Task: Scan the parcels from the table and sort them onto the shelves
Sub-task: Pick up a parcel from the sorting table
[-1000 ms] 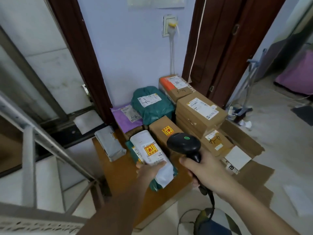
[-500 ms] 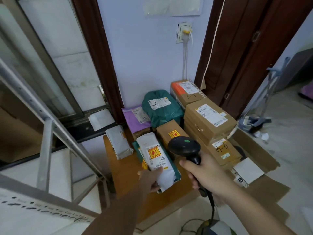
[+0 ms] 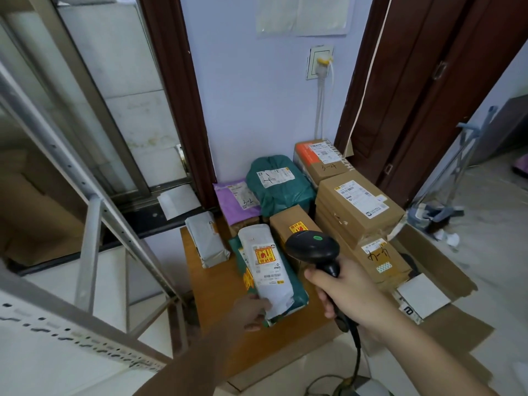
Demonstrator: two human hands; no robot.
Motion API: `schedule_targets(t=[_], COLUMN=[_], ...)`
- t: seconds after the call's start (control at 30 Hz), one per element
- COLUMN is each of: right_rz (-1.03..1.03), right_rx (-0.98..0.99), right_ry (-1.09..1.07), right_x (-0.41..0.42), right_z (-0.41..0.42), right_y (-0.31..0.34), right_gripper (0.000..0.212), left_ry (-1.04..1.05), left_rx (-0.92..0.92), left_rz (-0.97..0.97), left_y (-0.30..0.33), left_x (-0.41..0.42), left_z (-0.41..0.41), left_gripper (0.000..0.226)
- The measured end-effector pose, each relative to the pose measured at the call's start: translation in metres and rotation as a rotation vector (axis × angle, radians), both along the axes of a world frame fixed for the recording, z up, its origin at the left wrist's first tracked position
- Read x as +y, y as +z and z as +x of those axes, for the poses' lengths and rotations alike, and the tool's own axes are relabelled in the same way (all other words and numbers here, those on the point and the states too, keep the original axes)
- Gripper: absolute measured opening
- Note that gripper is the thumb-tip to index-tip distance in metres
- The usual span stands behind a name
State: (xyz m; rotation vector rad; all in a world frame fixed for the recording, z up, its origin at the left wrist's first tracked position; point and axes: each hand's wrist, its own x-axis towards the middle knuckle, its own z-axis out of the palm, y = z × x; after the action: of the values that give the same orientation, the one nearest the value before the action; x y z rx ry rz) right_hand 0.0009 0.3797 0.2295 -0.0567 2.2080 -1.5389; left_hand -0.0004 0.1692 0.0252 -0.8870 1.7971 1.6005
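Note:
A low wooden table (image 3: 217, 284) carries several parcels. A white soft parcel (image 3: 264, 270) with a yellow-red label lies on a green mailer (image 3: 298, 292) near the front. My left hand (image 3: 253, 311) grips the white parcel's near end. My right hand (image 3: 347, 292) holds a black barcode scanner (image 3: 314, 250) just right of that parcel, head pointing away over the boxes. Behind lie a grey parcel (image 3: 207, 238), a purple mailer (image 3: 237, 201), a green bag (image 3: 280, 184) and brown boxes (image 3: 358, 205).
A grey metal shelf frame (image 3: 94, 212) stands at the left. Flattened cardboard (image 3: 445, 318) lies on the floor at the right beside the table. A dark wooden door (image 3: 428, 81) is behind the boxes. The scanner's cable (image 3: 357, 358) hangs down toward the floor.
My left hand has slid from the top of the white parcel to its near end. The view has tilted up and shifted. The scanner hand stays beside the parcel.

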Motion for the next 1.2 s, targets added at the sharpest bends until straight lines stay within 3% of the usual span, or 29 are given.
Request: schedule_targets(t=[0.23,0.3,0.43,0.7,0.8,0.97,1.2], right_rz=[0.007,0.012,0.027,-0.027,-0.032,-0.038,-0.057], right_rx=[0.002,-0.006,-0.013,-0.017,0.006,-0.004,0.019], right_ry=[0.012,0.019,0.044,0.036,0.036,0.039,-0.019], right_x=[-0.004,-0.005,-0.005,-0.003,-0.003,0.001,0.009], right_z=[0.002,0.003,0.006,0.007,0.008,0.011,0.012], right_y=[-0.001,-0.003,-0.003,0.01,0.013,0.013,0.018], right_gripper=[0.013,0.013,0.013,0.009,0.009,0.011,0.011], left_ry=[0.725,0.829,0.812,0.546,0.464,0.337,0.459], left_rx=[0.124,0.146,0.192,0.544,0.674,0.711,0.653], left_rz=[0.26,0.226,0.086,-0.085,-0.148,-0.057,0.235], left_y=[-0.01,-0.016,-0.01,0.086,0.126,0.166,0.178], left_x=[-0.05,-0.059,-0.071,-0.102,-0.111,-0.107,-0.074], left_z=[0.016,0.013,-0.003,-0.041,-0.055,-0.071,-0.083], left_gripper=[0.025,0.037,0.068,0.053,0.062,0.071,0.07])
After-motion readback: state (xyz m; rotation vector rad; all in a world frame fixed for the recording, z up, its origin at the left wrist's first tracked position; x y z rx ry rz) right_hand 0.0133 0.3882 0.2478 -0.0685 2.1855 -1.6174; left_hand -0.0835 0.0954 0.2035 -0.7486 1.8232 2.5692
